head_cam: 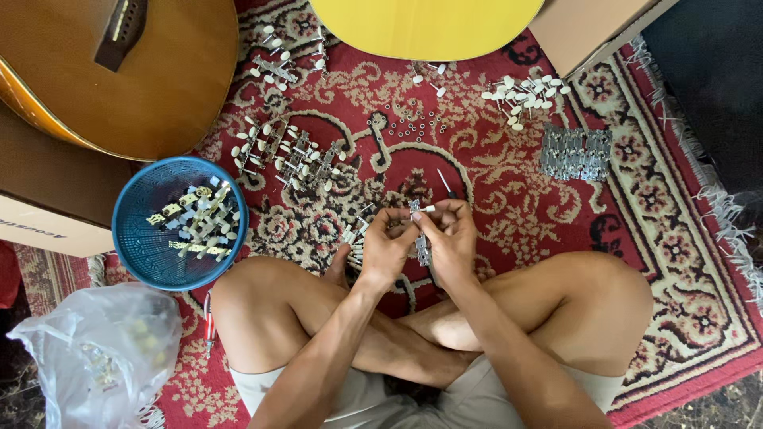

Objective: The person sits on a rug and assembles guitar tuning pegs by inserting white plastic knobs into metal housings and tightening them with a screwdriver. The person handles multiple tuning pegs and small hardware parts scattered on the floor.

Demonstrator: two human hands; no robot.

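- Head view: the person sits cross-legged on a red patterned carpet [509, 206], both hands raised together above the knees.
- The left hand [387, 248] and the right hand [451, 238] meet around a metal tuner strip [421, 238] that runs upright between them, with a white knob at its top end.
- The left hand's fingers curl in and pinch the strip near its top; the right hand's fingers pinch it from the other side, thumb pressed against the metal.
- A thin screwdriver [446, 183] lies on the carpet just beyond the hands.
- More tuner strips [290, 151] with white knobs lie in a loose group farther out on the carpet; small washers [413, 125] are scattered beyond them, near a heap of white pegs [524, 94].
- A stack of metal plates [575, 152] lies to the right.
- A blue basket [180, 222] holding brass-coloured tuner strips sits by the left knee, with a clear plastic bag [99, 353] near it.
- A brown guitar [119, 71] and a yellow guitar [425, 28] lie at the carpet's far edge.
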